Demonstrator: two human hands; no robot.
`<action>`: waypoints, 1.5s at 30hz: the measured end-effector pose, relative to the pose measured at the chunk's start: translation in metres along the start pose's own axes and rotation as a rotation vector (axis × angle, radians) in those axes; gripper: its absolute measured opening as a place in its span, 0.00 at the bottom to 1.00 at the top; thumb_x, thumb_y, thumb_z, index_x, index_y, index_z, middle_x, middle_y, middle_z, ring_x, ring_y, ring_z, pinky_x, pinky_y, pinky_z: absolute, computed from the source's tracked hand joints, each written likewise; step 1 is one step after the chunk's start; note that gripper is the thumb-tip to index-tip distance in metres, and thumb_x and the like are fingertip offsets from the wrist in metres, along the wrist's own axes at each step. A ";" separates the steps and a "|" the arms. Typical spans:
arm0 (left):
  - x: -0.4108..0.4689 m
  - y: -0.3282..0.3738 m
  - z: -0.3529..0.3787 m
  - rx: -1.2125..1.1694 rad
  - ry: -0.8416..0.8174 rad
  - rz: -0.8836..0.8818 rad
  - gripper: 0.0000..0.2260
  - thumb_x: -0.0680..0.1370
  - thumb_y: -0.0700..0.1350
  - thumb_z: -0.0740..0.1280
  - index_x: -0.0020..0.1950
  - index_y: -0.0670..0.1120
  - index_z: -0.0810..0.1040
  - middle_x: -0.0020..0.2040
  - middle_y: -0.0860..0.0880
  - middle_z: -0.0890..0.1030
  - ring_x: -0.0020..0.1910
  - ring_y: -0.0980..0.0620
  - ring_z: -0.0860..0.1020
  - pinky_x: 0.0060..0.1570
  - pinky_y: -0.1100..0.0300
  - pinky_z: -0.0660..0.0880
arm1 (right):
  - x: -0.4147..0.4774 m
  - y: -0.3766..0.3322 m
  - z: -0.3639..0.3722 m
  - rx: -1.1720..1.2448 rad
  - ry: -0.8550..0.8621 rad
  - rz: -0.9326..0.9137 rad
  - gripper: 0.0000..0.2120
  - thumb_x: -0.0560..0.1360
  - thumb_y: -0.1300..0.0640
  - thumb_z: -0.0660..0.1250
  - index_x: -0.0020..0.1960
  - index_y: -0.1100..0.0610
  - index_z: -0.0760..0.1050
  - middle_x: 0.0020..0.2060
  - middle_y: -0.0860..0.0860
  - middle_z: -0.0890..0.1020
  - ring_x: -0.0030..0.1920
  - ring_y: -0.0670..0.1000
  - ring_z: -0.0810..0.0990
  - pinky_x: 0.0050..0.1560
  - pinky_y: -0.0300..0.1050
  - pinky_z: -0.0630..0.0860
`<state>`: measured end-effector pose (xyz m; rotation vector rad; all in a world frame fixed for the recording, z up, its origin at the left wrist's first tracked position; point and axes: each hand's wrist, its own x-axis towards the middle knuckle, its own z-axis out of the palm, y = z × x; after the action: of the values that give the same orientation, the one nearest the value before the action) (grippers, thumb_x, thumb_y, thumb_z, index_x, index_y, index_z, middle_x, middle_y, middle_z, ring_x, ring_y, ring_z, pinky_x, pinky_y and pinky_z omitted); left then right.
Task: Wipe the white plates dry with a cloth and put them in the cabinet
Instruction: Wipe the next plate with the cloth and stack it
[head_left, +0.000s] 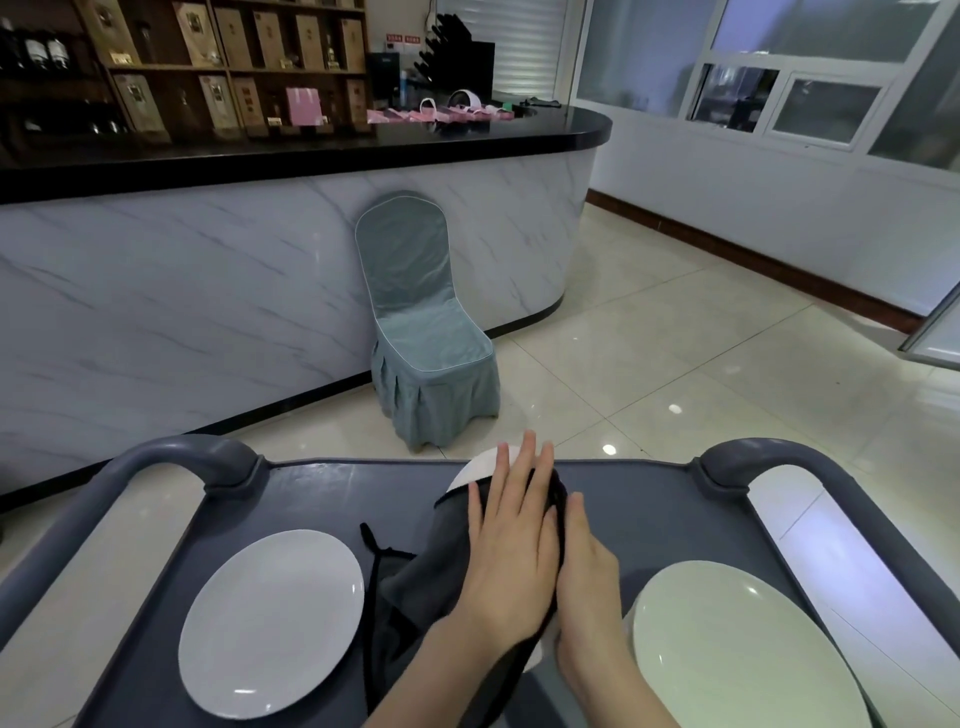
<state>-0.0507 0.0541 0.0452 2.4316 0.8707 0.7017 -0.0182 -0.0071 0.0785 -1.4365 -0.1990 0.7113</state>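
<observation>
Grey cloth (441, 566) covers the centre white plate (480, 465) on the cart (322, 499). The left hand (511, 561) presses flat on the cloth, fingers straight and slightly apart. The right hand (587, 587) rests at the plate's right edge; whether its fingers are clamped cannot be determined. A left plate (270, 623) and a right plate (737, 654) lie alongside.

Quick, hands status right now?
Left hand: open, pressing flat on the cloth over the middle plate.
Right hand: seems to grip the middle plate's rim; fingers mostly hidden.

Carrier: grey cart top (322, 488) | left plate (270, 623) flat | right plate (737, 654) flat | dark cloth (415, 582) between
</observation>
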 end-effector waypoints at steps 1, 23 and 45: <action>0.005 0.000 -0.005 -0.101 -0.026 -0.034 0.27 0.85 0.46 0.49 0.76 0.63 0.36 0.76 0.65 0.34 0.74 0.62 0.31 0.76 0.50 0.40 | -0.001 0.001 -0.001 -0.038 0.015 -0.012 0.21 0.81 0.44 0.59 0.34 0.41 0.85 0.36 0.42 0.86 0.38 0.38 0.84 0.38 0.34 0.76; -0.040 0.012 0.016 0.064 -0.194 -0.208 0.31 0.72 0.45 0.46 0.76 0.45 0.59 0.77 0.46 0.63 0.76 0.41 0.54 0.63 0.38 0.69 | 0.017 -0.019 -0.022 0.063 0.065 0.021 0.20 0.80 0.46 0.63 0.37 0.55 0.84 0.34 0.47 0.86 0.35 0.45 0.85 0.31 0.39 0.76; -0.016 0.001 -0.008 -0.031 -0.217 0.121 0.27 0.83 0.46 0.46 0.75 0.62 0.33 0.74 0.65 0.29 0.73 0.60 0.27 0.72 0.50 0.30 | 0.004 -0.002 -0.022 0.112 0.003 0.061 0.16 0.81 0.48 0.63 0.42 0.49 0.87 0.43 0.50 0.88 0.45 0.46 0.86 0.46 0.44 0.77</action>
<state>-0.0658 0.0440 0.0472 2.4912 0.6271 0.4774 -0.0031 -0.0230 0.0762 -1.3417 -0.1118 0.7583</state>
